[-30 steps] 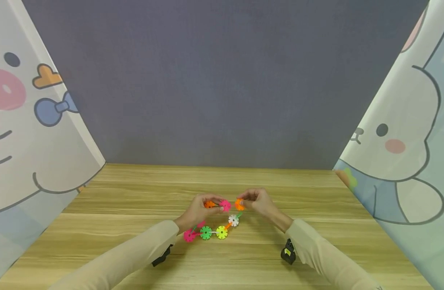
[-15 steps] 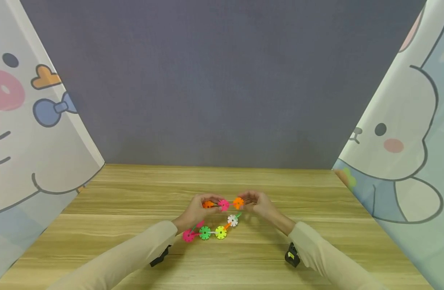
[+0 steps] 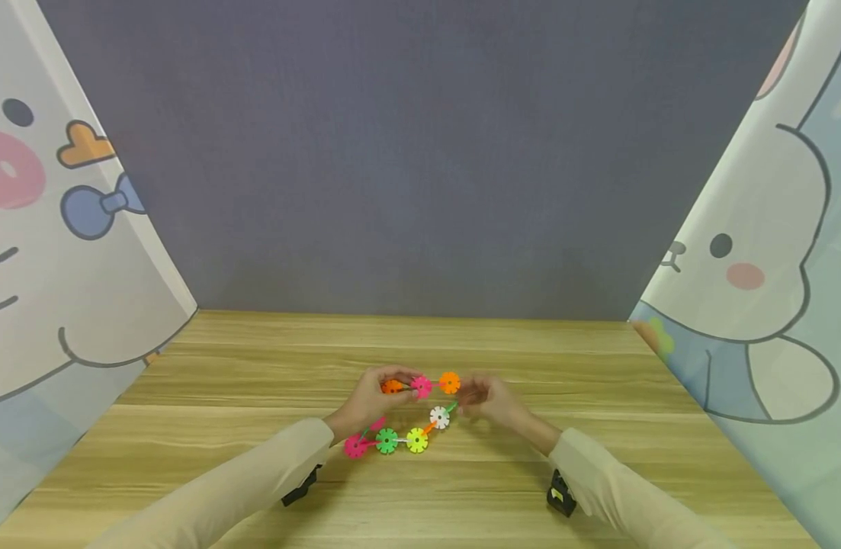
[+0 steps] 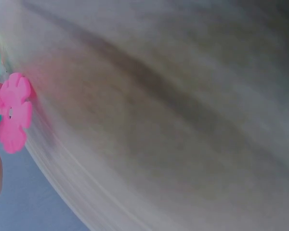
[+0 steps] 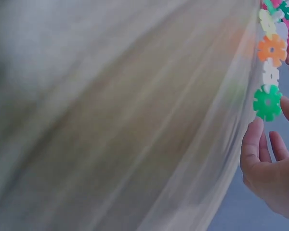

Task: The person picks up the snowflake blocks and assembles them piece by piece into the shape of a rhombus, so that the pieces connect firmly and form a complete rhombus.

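A chain of colourful notched snowflake discs lies in front of me in the head view. My left hand (image 3: pixel 370 398) pinches the chain's upper part by a pink disc (image 3: pixel 422 386), with an orange disc (image 3: pixel 392 386) within its grasp. A second orange disc (image 3: pixel 450 383) sticks out to the right of the pink one. Just right of it is my right hand (image 3: pixel 490 400), its fingers loosely bent and holding nothing. In the right wrist view, a green disc (image 5: pixel 267 102) at the chain's lower end is close above those fingertips. A white disc (image 3: pixel 439 417) stands lower in the chain.
Yellow (image 3: pixel 417 440), green (image 3: pixel 386 441) and pink discs (image 3: pixel 355 446) continue the chain toward the lower left, over the wooden table (image 3: pixel 255 351). A grey panel (image 3: pixel 420 152) rises behind the table. Cartoon-printed panels (image 3: pixel 756 229) flank both sides.
My right hand has let go of the orange disc and drawn slightly to the right. My left hand keeps its pinch on the pink disc, nearly still.
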A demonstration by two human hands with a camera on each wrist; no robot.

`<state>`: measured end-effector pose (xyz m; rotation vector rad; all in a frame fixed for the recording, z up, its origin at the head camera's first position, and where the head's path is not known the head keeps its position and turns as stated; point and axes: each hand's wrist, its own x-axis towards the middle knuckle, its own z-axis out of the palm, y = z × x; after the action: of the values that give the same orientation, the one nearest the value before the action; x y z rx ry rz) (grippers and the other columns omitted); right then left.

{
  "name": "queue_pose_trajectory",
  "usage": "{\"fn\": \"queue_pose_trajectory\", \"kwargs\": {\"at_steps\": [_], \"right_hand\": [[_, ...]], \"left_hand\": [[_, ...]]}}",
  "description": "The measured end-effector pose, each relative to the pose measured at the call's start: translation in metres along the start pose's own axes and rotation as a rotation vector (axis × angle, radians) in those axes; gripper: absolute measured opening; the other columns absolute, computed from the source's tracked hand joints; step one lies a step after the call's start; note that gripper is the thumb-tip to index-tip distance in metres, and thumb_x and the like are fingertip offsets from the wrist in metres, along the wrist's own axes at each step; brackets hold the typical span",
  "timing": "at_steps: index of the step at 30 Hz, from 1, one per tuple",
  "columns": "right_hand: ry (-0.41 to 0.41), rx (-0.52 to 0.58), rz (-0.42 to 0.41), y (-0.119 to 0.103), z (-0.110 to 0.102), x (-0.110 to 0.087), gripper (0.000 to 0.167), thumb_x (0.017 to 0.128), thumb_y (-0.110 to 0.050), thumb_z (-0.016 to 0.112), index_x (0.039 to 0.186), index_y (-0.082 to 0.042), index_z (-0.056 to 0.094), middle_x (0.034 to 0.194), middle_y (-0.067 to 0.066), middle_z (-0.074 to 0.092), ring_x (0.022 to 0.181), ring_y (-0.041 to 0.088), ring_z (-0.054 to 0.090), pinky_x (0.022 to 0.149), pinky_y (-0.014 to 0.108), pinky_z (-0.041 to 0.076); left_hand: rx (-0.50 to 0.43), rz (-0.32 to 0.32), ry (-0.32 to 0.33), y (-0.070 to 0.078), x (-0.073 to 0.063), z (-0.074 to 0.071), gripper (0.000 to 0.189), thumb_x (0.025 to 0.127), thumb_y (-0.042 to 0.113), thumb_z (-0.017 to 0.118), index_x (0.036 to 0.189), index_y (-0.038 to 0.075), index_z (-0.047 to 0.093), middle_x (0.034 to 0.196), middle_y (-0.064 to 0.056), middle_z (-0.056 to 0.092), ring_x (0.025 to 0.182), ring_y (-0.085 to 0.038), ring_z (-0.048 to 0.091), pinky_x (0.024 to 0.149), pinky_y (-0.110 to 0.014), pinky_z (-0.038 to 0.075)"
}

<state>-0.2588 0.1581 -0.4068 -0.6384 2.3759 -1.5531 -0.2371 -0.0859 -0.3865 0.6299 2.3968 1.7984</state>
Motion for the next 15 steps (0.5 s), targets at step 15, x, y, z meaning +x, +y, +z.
{"fn": "queue_pose_trajectory", "kwargs": {"at_steps": [15], "right_hand": [[-0.042, 0.061, 0.034, -0.001, 0.011, 0.0, 0.035, 0.081, -0.003, 0.064, 0.11, 0.014, 0.051, 0.103, 0.028, 0.058, 0.082, 0.016, 0.059, 0.07, 0.032, 0.054]], "left_hand": [[-0.007, 0.001, 0.007, 0.0, 0.0, 0.0, 0.031, 0.082, 0.002, 0.064, 0.114, 0.001, 0.061, 0.105, -0.017, 0.064, 0.099, -0.029, 0.058, 0.075, -0.025, 0.053]]}}
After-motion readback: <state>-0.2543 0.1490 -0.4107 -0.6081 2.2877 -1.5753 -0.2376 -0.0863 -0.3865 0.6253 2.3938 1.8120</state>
